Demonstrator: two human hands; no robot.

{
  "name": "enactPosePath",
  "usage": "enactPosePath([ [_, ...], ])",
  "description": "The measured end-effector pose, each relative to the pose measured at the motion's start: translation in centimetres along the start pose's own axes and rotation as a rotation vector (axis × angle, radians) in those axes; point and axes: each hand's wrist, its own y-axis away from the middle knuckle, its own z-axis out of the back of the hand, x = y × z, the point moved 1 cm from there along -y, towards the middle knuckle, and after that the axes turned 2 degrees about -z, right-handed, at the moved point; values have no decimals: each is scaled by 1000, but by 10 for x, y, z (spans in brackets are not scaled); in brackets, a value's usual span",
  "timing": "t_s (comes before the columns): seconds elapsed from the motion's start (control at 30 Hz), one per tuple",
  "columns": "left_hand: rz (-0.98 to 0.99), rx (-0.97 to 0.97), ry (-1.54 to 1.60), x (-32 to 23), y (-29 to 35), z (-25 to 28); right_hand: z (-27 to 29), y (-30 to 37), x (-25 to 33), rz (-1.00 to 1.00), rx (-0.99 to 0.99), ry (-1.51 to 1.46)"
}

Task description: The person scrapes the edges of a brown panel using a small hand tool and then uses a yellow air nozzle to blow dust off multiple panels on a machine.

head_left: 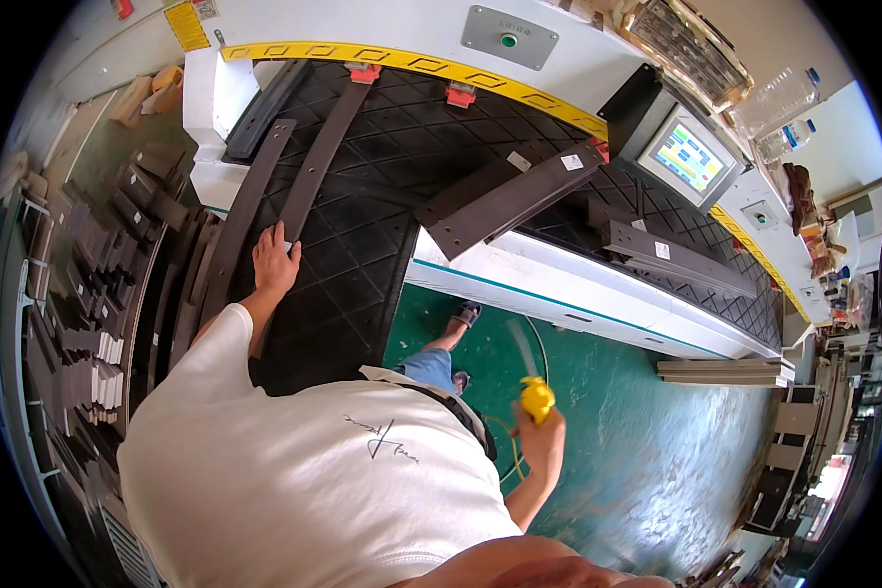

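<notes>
My left hand [276, 263] lies with its fingers stretched over a long dark brown strip [325, 152], which has small holes along it. The far end of that strip meets a red clamp [364, 73] under the machine's edge. A second dark brown strip [257, 181] lies just to its left. Out to my right, over the green floor, my right hand [542, 443] is closed around a yellow air blow gun [536, 398]. A thin hose [516, 456] runs down near it. Its nozzle is blurred.
A black ribbed bed [363, 235] lies under the strips. More brown panels [519, 201] rest on it at centre and right [678, 257]. A control screen [691, 157] juts out at upper right. Stacked boards [725, 372] lie on the floor; panel racks [88, 294] stand left.
</notes>
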Motion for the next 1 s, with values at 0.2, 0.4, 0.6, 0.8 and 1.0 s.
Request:
enactPosePath([
  [0.2,3,10,-12,6,2,-4,-8,6,14,36,65,120],
  [0.4,-11,-19,-5,2,1,-1,4,8,5,52,-46,84],
  [0.6,-7,-5,-18,0,0,-2,-7,14,-2,79,215,173],
  [0.8,13,5,-24,6,3,-3,-17,11,-7,106,158,212],
  [1.0,34,86,-33,3,-6,-4,-12,8,-1,73,225,262],
])
